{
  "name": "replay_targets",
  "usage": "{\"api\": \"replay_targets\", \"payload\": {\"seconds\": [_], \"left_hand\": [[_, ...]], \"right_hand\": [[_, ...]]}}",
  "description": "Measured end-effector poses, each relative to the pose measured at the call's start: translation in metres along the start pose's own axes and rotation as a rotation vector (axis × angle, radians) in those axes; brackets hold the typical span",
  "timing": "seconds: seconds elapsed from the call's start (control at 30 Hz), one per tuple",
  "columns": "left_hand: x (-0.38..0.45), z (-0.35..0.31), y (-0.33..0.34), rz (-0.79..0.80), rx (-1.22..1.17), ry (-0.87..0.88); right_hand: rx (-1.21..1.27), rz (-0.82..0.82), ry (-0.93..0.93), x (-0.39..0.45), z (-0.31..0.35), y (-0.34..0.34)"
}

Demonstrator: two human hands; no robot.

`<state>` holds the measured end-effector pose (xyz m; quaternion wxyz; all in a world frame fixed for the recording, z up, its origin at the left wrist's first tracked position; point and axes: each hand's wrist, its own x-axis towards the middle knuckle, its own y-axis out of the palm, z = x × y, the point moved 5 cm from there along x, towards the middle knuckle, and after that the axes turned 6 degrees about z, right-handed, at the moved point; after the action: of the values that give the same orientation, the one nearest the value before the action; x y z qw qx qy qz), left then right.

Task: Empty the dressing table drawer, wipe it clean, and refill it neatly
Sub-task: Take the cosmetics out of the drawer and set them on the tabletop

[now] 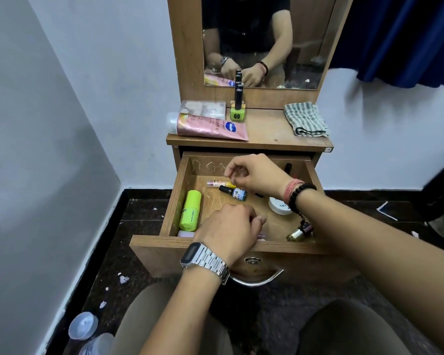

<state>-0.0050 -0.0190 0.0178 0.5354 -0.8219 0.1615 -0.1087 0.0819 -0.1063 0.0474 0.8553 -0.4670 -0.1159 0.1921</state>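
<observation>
My left hand (228, 226) sits at the near edge of the open drawer (149, 240), grip curled over something small and clear; what it is I cannot tell. Farther in, my right hand (254, 175) hovers above the little bottles (232, 192), fingertips pinched together, on what I cannot tell. A green tube (190, 210) lies at the left, a white jar (280, 206) at the right. On the bench (267, 134) beyond, a pink tube (210, 126), nail polish (237, 112) and a striped cloth (305, 119) wait, probably parked there for wiping.

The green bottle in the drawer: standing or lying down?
Lying down. The green bottle rests on its side along the left wall of the open drawer, its length running front to back on the drawer floor.
</observation>
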Motion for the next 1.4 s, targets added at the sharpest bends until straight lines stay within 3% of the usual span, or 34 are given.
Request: {"api": "replay_targets", "payload": {"seconds": [0.2, 0.63, 0.8, 0.93, 1.03, 1.4], "left_hand": [[0.000, 0.000, 0.000, -0.007, 0.006, 0.013], [0.000, -0.001, -0.001, -0.002, 0.009, 0.026], [-0.001, -0.002, -0.003, 0.018, 0.000, 0.008], [-0.001, -0.003, -0.004, 0.037, -0.021, 0.002], [-0.001, -0.003, -0.004, 0.033, -0.014, 0.018], [-0.002, -0.001, 0.000, 0.056, -0.053, 0.008]], "right_hand": [[-0.187, 0.076, 0.164, 0.007, -0.033, 0.023], [-0.362, 0.152, 0.148, 0.004, -0.037, 0.040], [-0.290, -0.013, 0.030, -0.009, -0.022, 0.002], [0.008, -0.310, -0.072, -0.021, -0.006, -0.050], [0.165, -0.505, -0.033, -0.012, -0.010, -0.089], [0.084, -0.634, 0.253, 0.063, -0.066, -0.123]]}}
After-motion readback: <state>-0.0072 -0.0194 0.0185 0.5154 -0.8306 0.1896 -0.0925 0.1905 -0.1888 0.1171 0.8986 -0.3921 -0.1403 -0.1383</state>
